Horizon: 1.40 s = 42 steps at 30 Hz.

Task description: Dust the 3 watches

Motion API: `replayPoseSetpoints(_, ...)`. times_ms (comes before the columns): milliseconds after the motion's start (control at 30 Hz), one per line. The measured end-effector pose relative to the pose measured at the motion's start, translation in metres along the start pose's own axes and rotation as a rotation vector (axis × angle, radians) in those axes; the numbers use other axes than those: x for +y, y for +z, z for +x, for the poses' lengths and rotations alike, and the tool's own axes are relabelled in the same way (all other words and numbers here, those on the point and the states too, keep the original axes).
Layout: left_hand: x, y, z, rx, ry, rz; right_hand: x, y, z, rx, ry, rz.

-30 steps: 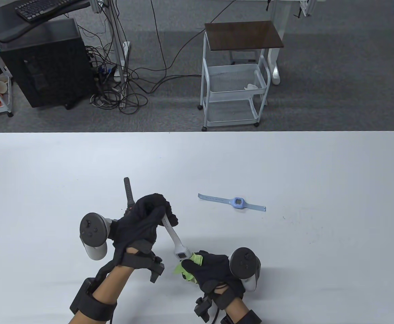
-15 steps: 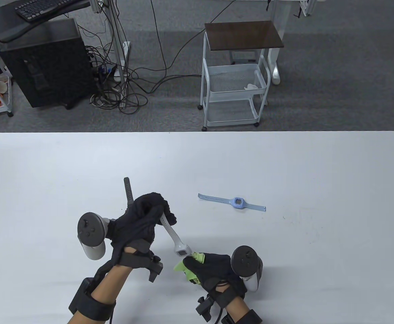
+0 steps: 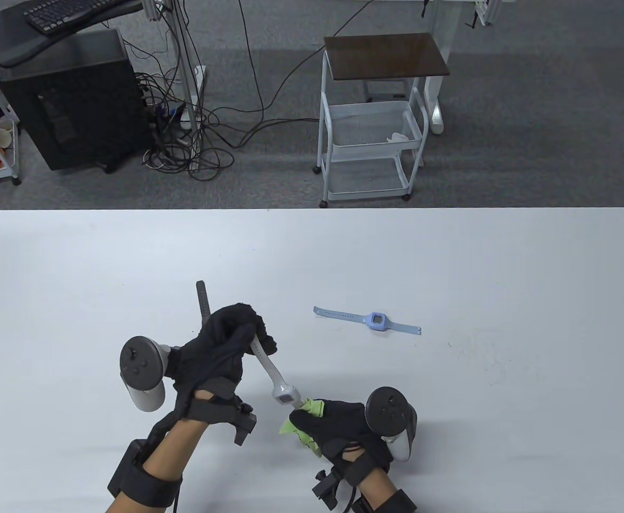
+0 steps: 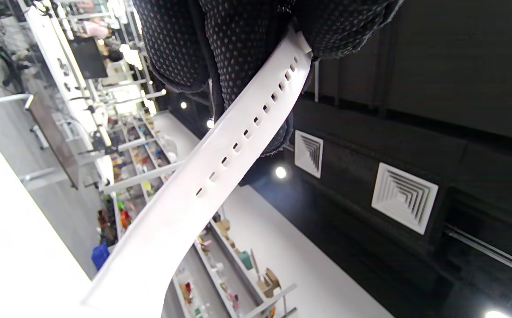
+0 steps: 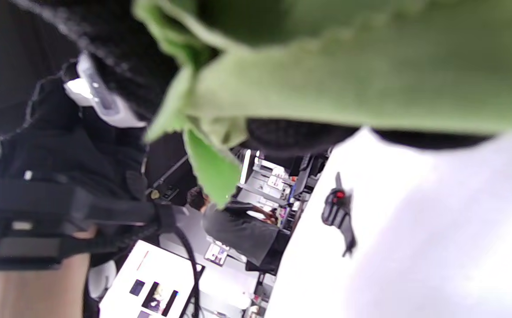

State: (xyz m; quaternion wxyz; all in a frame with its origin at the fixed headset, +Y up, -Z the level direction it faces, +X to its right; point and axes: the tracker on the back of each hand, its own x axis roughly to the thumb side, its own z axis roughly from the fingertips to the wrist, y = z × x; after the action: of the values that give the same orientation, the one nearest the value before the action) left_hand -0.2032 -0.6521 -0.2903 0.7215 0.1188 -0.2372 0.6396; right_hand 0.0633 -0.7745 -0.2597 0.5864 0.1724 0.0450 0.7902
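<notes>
The flat white table (image 3: 451, 256) is carrying everything. The gloved left hand (image 3: 221, 347) is gripping the white rubber-strapped watch (image 3: 277, 382) above it, fingers curled round the strap, hiding most of the black watch (image 3: 202, 302). The right hand (image 3: 338, 425) is pinching a crumpled green cloth (image 3: 303, 425) beside the watch face. The light-blue watch (image 3: 368, 319) is lying flat, apart.

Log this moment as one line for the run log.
left hand: holds white watch by strap | right hand: wipes its face with green cloth | blue watch, black watch: on table

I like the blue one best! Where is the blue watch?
In the table view, the blue watch lies flat on the white table, right of centre, beyond the right hand and untouched.
</notes>
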Motion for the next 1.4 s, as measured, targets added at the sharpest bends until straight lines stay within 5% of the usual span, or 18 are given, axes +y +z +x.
replayPoseSetpoints(467, 0.003, 0.0, 0.002, -0.001, -0.009, 0.012, 0.003, -0.003, 0.002, -0.057, -0.016, 0.052)
replayPoseSetpoints(1400, 0.009, 0.0, 0.006, -0.016, -0.014, 0.041, -0.013, -0.003, -0.003, 0.02, 0.089, -0.013)
